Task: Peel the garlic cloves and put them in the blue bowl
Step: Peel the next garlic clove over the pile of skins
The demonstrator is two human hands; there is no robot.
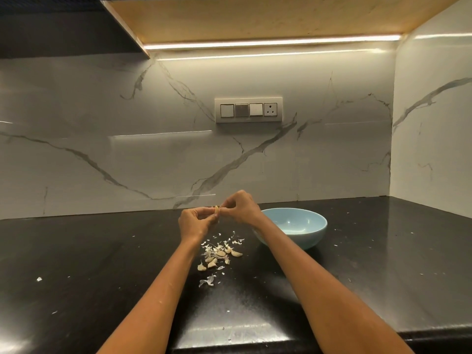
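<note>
Black stone countertop [102, 264] spans your view, marble backsplash [127, 136] behind, switch panel [248, 110] on it. Blue bowl [301, 232] sits right of your forearms, nothing visible inside. Your left hand [194, 223] and right hand [240, 208] raised together above counter, fingers of both pinching one garlic clove [217, 210] between them, just left of bowl. Below your hands: pile of unpeeled cloves [217, 256] mixed with papery skin scraps [208, 281], near bowl, not touching it.
</note>
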